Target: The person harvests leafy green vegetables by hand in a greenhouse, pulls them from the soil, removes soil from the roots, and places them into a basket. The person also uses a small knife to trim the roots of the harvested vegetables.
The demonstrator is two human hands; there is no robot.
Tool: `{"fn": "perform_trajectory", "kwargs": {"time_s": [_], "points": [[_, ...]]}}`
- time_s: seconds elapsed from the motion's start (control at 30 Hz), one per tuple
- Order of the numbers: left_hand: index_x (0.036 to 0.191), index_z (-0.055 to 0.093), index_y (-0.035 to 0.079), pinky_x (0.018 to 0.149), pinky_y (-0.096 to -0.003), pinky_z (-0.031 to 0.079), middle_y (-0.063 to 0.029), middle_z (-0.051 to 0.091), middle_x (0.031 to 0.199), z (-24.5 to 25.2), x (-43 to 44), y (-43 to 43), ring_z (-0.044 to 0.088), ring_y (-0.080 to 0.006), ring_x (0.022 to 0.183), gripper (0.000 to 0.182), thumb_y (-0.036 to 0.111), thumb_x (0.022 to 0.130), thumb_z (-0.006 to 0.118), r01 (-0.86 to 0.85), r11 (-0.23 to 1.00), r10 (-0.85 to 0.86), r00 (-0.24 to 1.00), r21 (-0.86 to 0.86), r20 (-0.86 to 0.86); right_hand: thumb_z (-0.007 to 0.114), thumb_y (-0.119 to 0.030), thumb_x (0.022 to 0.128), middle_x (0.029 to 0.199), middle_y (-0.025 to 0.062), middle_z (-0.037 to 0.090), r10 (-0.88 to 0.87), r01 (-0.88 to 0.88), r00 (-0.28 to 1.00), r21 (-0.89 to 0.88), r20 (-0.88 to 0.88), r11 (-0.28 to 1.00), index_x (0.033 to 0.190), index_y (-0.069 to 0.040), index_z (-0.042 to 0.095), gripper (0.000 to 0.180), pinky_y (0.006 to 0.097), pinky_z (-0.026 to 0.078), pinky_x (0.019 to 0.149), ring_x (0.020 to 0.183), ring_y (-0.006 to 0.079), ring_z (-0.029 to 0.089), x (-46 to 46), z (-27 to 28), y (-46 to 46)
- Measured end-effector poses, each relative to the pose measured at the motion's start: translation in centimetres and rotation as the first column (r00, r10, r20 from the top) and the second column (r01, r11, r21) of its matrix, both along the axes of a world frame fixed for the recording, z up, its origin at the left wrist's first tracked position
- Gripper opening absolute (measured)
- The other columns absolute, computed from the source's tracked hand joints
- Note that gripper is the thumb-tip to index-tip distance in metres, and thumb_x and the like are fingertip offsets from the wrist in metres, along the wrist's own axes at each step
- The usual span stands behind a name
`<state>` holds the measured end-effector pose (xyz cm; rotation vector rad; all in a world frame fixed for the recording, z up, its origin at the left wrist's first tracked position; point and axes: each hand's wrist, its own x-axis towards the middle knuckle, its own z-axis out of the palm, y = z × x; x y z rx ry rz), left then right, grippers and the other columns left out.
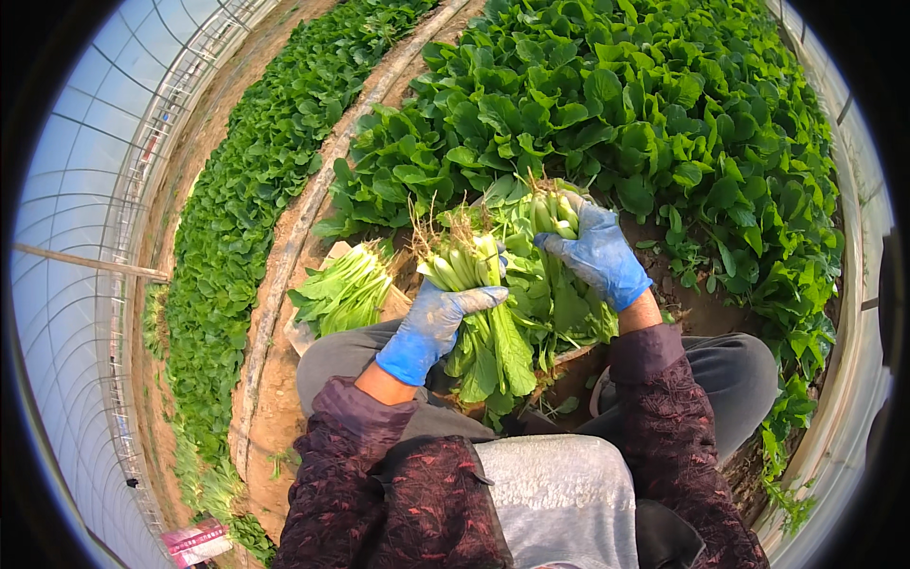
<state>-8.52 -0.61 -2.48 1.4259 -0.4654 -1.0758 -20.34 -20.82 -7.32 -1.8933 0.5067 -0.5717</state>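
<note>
My left hand [426,320], in a soiled blue glove, grips a bunch of leafy greens [466,267] by the pale stems. Its stringy roots point away from me and its leaves hang towards my lap. To the right, my right hand [601,245], gloved alike, is closed around a smaller bunch of greens [554,213], roots also up. Between and below the hands lie loose green leaves [526,284]. Left of my left hand, a pile of pulled greens [348,288] rests on what looks like a board or flattened cardboard [302,331], roots facing right.
A dense bed of growing greens [604,107] spreads ahead and to the right. Another planted strip [242,213] runs along the left, past a narrow pale edging [334,149]. Greenhouse film walls [78,213] curve at both sides. A printed package [199,544] lies at lower left.
</note>
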Motion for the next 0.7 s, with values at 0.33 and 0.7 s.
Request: {"fn": "perform_trajectory", "kwargs": {"time_s": [0.33,0.7], "points": [[0.123,0.06,0.002,0.093,-0.0312,0.054,-0.0065,0.068,0.114,-2.1,-1.0,-1.2,0.066,-0.0163,0.103,0.046,-0.009,0.081,0.073,-0.138,0.984,0.143,0.989,-0.11,0.044,0.065,-0.019,0.09,0.107,0.0167,0.069,0.197,-0.232,0.944,0.11,0.264,0.966,0.118,0.002,0.062,0.035,0.0369,0.049,0.088,0.097,0.0247,0.064,0.1,2.3,3.8],[0.124,0.063,0.001,0.094,-0.035,0.053,-0.0088,0.068,0.116,-1.5,-0.6,-1.2,0.066,-0.0208,0.104,0.043,-0.002,0.082,0.069,-0.053,0.994,0.031,0.974,-0.095,-0.223,0.059,-0.042,0.098,0.106,0.019,0.068,0.072,-0.115,0.98,0.23,0.186,0.966,0.12,0.009,0.06,0.055,0.0336,0.05,0.088,0.095,0.0211,0.064,1.5,3.7,6.0]]}}
